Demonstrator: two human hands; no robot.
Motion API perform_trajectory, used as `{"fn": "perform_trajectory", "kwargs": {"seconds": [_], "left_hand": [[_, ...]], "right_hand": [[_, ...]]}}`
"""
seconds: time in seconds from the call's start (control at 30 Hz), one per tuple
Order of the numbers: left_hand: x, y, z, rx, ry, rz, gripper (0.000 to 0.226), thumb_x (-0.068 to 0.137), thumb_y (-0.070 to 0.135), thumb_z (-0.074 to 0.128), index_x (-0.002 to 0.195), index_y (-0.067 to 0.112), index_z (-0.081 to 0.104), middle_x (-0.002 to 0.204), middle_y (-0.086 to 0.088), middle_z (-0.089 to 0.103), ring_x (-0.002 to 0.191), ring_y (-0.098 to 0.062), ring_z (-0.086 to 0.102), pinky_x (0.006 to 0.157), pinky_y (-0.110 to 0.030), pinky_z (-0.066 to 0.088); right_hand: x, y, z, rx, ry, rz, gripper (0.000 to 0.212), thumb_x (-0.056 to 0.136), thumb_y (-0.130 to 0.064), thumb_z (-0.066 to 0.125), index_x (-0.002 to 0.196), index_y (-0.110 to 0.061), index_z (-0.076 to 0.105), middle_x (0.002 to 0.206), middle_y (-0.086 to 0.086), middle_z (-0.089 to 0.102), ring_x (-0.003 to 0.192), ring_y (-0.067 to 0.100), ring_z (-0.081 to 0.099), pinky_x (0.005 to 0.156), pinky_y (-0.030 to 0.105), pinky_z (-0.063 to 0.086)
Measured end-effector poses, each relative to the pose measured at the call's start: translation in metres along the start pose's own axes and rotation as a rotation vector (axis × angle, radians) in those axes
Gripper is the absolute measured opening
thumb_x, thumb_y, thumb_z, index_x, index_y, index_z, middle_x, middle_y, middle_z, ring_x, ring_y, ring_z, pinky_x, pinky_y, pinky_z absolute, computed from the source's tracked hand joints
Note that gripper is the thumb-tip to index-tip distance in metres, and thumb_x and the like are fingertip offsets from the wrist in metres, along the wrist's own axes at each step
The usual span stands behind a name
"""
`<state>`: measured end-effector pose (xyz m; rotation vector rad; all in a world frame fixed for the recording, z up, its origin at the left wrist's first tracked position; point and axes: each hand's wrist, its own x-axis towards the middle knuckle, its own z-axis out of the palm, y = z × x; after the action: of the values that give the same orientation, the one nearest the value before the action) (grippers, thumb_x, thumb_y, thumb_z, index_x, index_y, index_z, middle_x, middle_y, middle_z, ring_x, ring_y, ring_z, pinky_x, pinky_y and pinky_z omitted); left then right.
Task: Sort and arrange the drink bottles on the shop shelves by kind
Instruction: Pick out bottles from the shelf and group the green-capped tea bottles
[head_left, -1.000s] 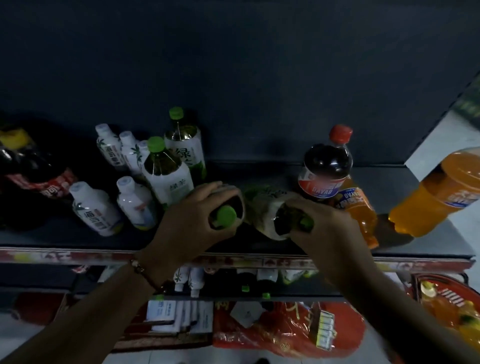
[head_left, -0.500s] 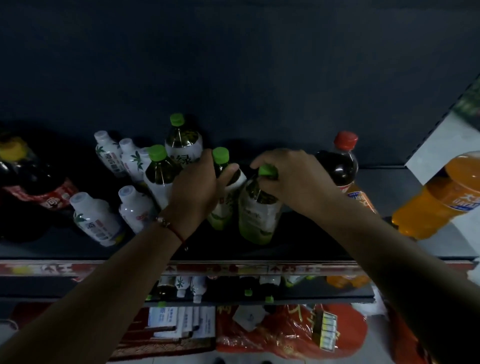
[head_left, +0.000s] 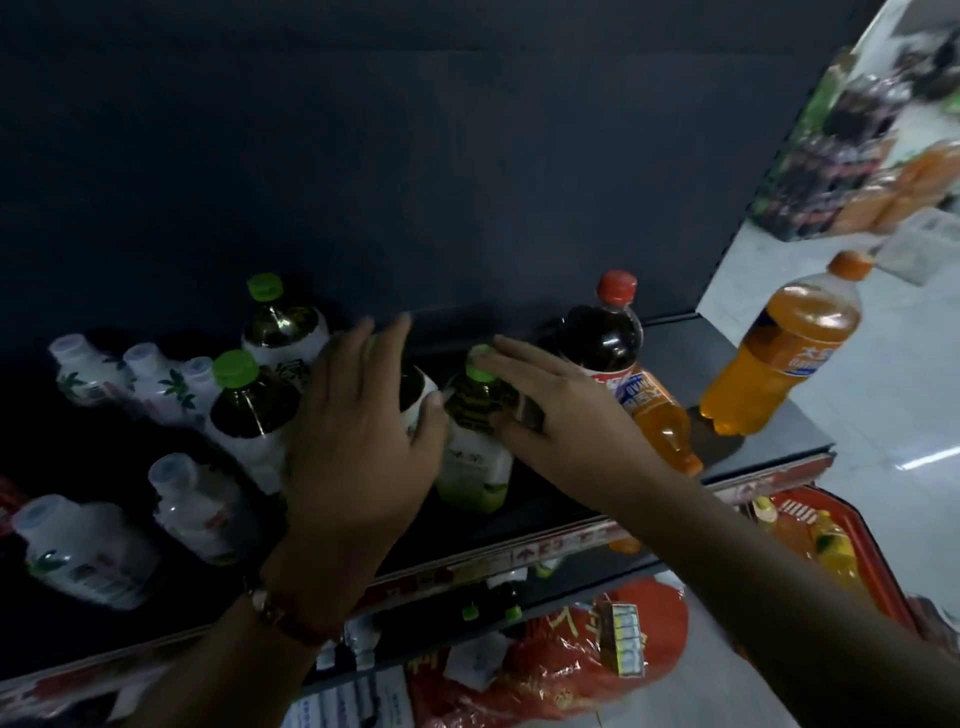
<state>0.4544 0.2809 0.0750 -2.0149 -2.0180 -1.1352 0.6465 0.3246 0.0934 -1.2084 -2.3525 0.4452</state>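
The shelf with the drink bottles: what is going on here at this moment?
A person is arranging drinks on a dark shop shelf. The left hand and right hand, fingers straight, rest against two green-capped tea bottles standing upright mid-shelf beside two more of the same kind. Small white bottles stand to the left; a red-capped cola bottle and orange soda bottles stand to the right.

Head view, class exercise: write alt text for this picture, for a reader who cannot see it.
Two hands, the left hand and right hand, rest with straight fingers on two green-capped tea bottles standing on a dark shop shelf. More green tea bottles and white bottles stand to the left; a red-capped cola bottle and orange soda bottles to the right.
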Motion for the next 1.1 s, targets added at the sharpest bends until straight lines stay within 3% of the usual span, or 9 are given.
{"fn": "perform_trajectory", "kwargs": {"seconds": [0.17, 0.33, 0.4, 0.5, 0.6, 0.67, 0.9, 1.03, 1.1], "left_hand": [[0.02, 0.066, 0.008, -0.039, -0.099, 0.271, 0.069, 0.092, 0.042, 0.055, 0.153, 0.028, 0.026, 0.158, -0.005, 0.032, 0.143, -0.026, 0.032, 0.111, -0.043, 0.034], [0.052, 0.113, 0.061, 0.075, -0.18, 0.355, 0.084, 0.088, 0.046, 0.063, 0.156, 0.029, 0.017, 0.162, -0.011, 0.022, 0.143, -0.032, 0.031, 0.105, -0.048, 0.041], [0.058, 0.124, 0.082, 0.089, -0.226, 0.3, 0.088, 0.089, 0.046, 0.064, 0.157, 0.031, 0.01, 0.163, -0.012, 0.018, 0.143, -0.033, 0.031, 0.105, -0.048, 0.042], [0.057, 0.131, 0.101, 0.035, -0.229, 0.197, 0.09, 0.087, 0.044, 0.067, 0.156, 0.034, 0.01, 0.153, -0.012, 0.033, 0.134, -0.03, 0.042, 0.102, -0.046, 0.047], [0.054, 0.133, 0.107, 0.029, -0.178, 0.151, 0.09, 0.085, 0.043, 0.07, 0.154, 0.035, 0.013, 0.15, -0.007, 0.039, 0.135, -0.025, 0.041, 0.106, -0.044, 0.043], [0.052, 0.134, 0.109, 0.027, -0.173, 0.116, 0.092, 0.086, 0.043, 0.069, 0.155, 0.038, 0.009, 0.154, -0.004, 0.037, 0.14, -0.022, 0.036, 0.111, -0.041, 0.039], [0.039, 0.146, 0.116, -0.16, -0.087, -0.028, 0.103, 0.086, 0.029, 0.074, 0.156, 0.044, -0.001, 0.16, 0.007, 0.027, 0.147, -0.006, 0.025, 0.117, -0.032, 0.029], [0.035, 0.144, 0.117, -0.241, -0.064, -0.108, 0.103, 0.085, 0.026, 0.076, 0.156, 0.043, 0.003, 0.158, 0.01, 0.031, 0.144, -0.005, 0.029, 0.113, -0.027, 0.03], [0.035, 0.145, 0.116, -0.247, -0.064, -0.113, 0.101, 0.084, 0.026, 0.077, 0.155, 0.043, 0.008, 0.158, 0.011, 0.032, 0.144, -0.006, 0.031, 0.114, -0.029, 0.032]], "right_hand": [[-0.047, 0.027, -0.018, -0.031, 0.208, -0.043, 0.042, 0.092, -0.023, 0.058, 0.133, -0.025, 0.055, 0.147, -0.005, 0.044, 0.129, 0.011, 0.047, 0.094, 0.028, 0.05], [-0.078, 0.079, -0.026, -0.04, 0.386, 0.111, 0.035, 0.088, -0.015, 0.062, 0.124, -0.019, 0.059, 0.136, -0.002, 0.047, 0.117, 0.003, 0.045, 0.083, 0.008, 0.039], [-0.085, 0.11, -0.022, -0.055, 0.335, 0.193, 0.044, 0.086, -0.016, 0.066, 0.128, -0.02, 0.054, 0.14, 0.0, 0.044, 0.12, 0.013, 0.045, 0.087, 0.018, 0.045], [-0.088, 0.153, -0.008, -0.067, 0.124, 0.385, 0.068, 0.088, -0.026, 0.066, 0.146, -0.03, 0.03, 0.157, 0.005, 0.023, 0.134, 0.031, 0.039, 0.1, 0.043, 0.046], [-0.089, 0.183, 0.009, -0.034, -0.012, 0.396, 0.084, 0.091, -0.028, 0.061, 0.151, -0.042, 0.004, 0.163, 0.001, -0.006, 0.139, 0.038, 0.035, 0.098, 0.049, 0.049], [-0.089, 0.197, 0.016, -0.031, -0.011, 0.35, 0.089, 0.092, -0.027, 0.06, 0.15, -0.046, -0.004, 0.163, -0.001, -0.009, 0.134, 0.039, 0.041, 0.092, 0.048, 0.052], [-0.079, 0.205, -0.026, 0.013, -0.086, 0.291, 0.08, 0.089, -0.019, 0.062, 0.147, -0.04, 0.011, 0.154, 0.007, 0.025, 0.103, 0.031, 0.062, 0.074, 0.04, 0.058], [-0.066, 0.181, -0.096, -0.045, -0.108, 0.212, 0.06, 0.09, -0.02, 0.062, 0.142, -0.034, 0.037, 0.115, -0.003, 0.055, 0.079, 0.006, 0.056, 0.06, 0.016, 0.044], [-0.056, 0.167, -0.133, -0.049, -0.142, 0.207, 0.047, 0.089, -0.022, 0.065, 0.133, -0.031, 0.051, 0.095, -0.007, 0.059, 0.074, 0.004, 0.055, 0.06, 0.015, 0.042]]}}
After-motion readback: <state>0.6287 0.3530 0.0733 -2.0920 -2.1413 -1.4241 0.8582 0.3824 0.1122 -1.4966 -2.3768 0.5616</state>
